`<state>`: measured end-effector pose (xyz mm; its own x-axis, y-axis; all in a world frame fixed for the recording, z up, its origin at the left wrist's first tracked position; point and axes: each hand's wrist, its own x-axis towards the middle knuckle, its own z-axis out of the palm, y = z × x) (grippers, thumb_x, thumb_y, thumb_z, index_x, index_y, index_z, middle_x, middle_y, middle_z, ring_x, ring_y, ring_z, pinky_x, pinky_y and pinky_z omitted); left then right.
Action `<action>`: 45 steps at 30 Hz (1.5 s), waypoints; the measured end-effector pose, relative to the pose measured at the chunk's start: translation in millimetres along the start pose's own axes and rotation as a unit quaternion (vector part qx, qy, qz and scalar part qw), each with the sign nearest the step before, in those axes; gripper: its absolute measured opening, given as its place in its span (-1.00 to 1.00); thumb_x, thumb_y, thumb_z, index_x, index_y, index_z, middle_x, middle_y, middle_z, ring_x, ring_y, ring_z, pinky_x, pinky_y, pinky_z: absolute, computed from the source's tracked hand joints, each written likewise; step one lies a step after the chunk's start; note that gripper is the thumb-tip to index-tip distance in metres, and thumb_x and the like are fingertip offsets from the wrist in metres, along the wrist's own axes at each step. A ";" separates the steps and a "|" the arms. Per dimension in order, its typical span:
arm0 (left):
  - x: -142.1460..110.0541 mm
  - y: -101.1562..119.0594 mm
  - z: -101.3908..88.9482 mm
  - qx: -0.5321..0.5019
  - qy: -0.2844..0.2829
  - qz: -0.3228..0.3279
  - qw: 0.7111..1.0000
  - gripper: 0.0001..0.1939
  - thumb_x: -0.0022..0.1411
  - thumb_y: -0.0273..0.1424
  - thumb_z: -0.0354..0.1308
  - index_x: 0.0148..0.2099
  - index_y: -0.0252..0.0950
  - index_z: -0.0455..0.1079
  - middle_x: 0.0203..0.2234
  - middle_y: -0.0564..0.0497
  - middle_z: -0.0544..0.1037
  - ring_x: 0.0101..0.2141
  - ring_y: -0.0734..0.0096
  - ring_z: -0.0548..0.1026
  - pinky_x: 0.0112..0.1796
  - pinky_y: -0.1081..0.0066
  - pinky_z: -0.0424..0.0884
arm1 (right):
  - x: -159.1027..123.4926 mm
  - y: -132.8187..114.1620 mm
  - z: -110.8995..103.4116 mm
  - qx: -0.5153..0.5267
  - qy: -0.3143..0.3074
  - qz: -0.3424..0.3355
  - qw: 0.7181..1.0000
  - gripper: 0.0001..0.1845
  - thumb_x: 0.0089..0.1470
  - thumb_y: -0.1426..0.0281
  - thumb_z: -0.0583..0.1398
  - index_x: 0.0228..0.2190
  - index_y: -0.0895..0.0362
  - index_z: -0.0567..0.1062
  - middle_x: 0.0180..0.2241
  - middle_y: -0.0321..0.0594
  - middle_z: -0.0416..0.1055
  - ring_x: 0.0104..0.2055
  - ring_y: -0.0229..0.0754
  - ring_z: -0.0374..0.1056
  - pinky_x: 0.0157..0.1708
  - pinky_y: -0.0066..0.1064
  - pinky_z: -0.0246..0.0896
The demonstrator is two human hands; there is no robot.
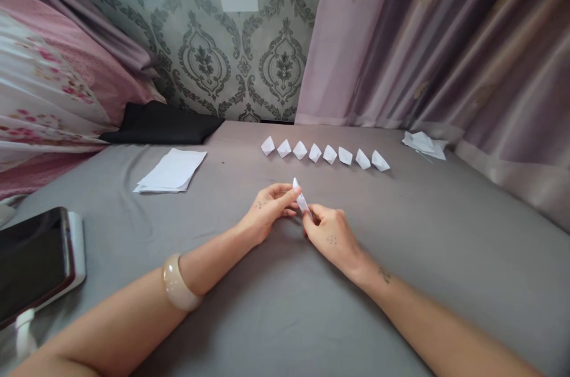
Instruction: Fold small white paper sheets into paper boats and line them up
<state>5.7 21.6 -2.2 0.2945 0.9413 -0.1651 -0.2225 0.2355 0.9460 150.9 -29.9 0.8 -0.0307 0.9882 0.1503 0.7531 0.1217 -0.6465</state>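
Observation:
Between my two hands is a small folded white paper (301, 201), tilted, with a pointed upper end. My left hand (272, 206) pinches its upper part between thumb and fingers. The lower end is gripped by my right hand (328, 231), its thumb on the near side and the other fingers partly hidden. Beyond my hands stands a row of several small folded paper boats (330, 154), running from the middle toward the right.
A stack of white paper sheets (171, 170) lies at left, with a black cloth (164, 123) behind it. A phone on a white block (76, 246) sits at the near left. Loose paper pieces (425, 144) lie at the far right, by the curtain (401, 38).

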 end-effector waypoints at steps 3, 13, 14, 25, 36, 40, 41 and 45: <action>-3.3 0.0 2.6 -0.009 0.005 0.001 1.000 -0.65 -0.02 -0.29 0.36 -0.21 -0.36 0.43 -0.42 -0.02 0.52 -0.39 0.48 0.48 -0.32 0.46 0.41 | -2.8 -2.2 1.0 -0.082 0.030 -0.028 0.996 -0.74 0.14 0.37 0.04 -0.47 0.09 0.49 -0.63 -0.24 0.42 -0.60 -0.24 0.29 -0.53 -0.42 -0.02; -5.9 5.3 3.7 -0.027 0.020 0.000 0.999 -0.73 -0.02 -0.37 0.33 -0.25 -0.41 0.49 -0.41 -0.05 0.52 -0.38 0.44 0.48 -0.30 0.42 0.43 | -5.5 -0.7 -0.9 0.041 0.003 -0.050 0.998 -0.68 0.16 0.19 0.07 -0.27 0.13 0.51 -0.61 -0.29 0.45 -0.56 -0.25 0.35 -0.46 -0.45 0.15; -5.9 5.4 3.3 -0.025 0.021 0.000 0.999 -0.72 -0.02 -0.36 0.33 -0.24 -0.41 0.50 -0.40 -0.06 0.52 -0.36 0.42 0.48 -0.28 0.40 0.43 | -4.5 1.0 -0.7 0.067 -0.005 -0.047 0.997 -0.67 0.17 0.18 0.07 -0.26 0.13 0.52 -0.61 -0.29 0.46 -0.56 -0.26 0.36 -0.44 -0.45 0.18; -9.7 7.1 3.1 0.064 -0.018 0.050 0.997 -0.75 0.08 -0.32 0.20 -0.23 -0.35 0.54 -0.43 -0.04 0.58 -0.37 0.37 0.49 -0.23 0.37 0.40 | 1.0 10.8 1.2 0.154 -0.027 -0.007 0.988 -0.73 0.14 0.30 0.06 -0.31 0.15 0.52 -0.52 -0.23 0.51 -0.55 -0.25 0.40 -0.47 -0.45 0.27; -12.1 -0.4 2.3 0.203 -0.004 0.111 0.973 -0.74 0.14 -0.28 0.14 -0.26 -0.35 0.54 -0.46 -0.01 0.57 -0.45 0.44 0.46 -0.41 0.51 0.35 | 3.5 8.1 -0.9 0.162 -0.007 0.027 0.986 -0.76 0.09 0.32 0.10 -0.34 0.15 0.54 -0.43 -0.18 0.56 -0.47 -0.21 0.46 -0.42 -0.43 0.32; -14.3 0.3 3.2 0.230 0.008 0.100 0.968 -0.71 0.14 -0.23 0.14 -0.32 -0.37 0.53 -0.54 -0.02 0.52 -0.53 0.45 0.42 -0.49 0.51 0.34 | 5.0 10.3 0.1 0.171 0.019 0.023 0.985 -0.77 0.07 0.28 0.13 -0.34 0.13 0.54 -0.43 -0.19 0.55 -0.43 -0.19 0.47 -0.40 -0.42 0.32; -14.8 0.5 3.1 0.235 0.010 0.098 0.967 -0.71 0.13 -0.22 0.15 -0.35 -0.37 0.53 -0.56 -0.02 0.52 -0.54 0.45 0.41 -0.50 0.51 0.33 | 5.3 10.6 0.4 0.175 0.025 0.021 0.984 -0.77 0.07 0.28 0.14 -0.34 0.13 0.54 -0.43 -0.20 0.55 -0.42 -0.19 0.47 -0.39 -0.42 0.32; -16.0 0.8 2.3 0.249 0.007 0.091 0.964 -0.71 0.13 -0.22 0.15 -0.41 -0.35 0.51 -0.58 -0.02 0.52 -0.56 0.45 0.42 -0.52 0.51 0.34 | 6.3 11.0 1.4 0.193 0.039 0.015 0.980 -0.79 0.06 0.27 0.16 -0.35 0.12 0.53 -0.43 -0.21 0.54 -0.43 -0.21 0.45 -0.41 -0.43 0.31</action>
<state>3.0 6.2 1.8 0.2786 0.9603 0.0165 0.2051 -0.0763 0.9758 158.1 -22.2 -6.4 0.0493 0.9836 0.1734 0.4476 0.1334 -0.8842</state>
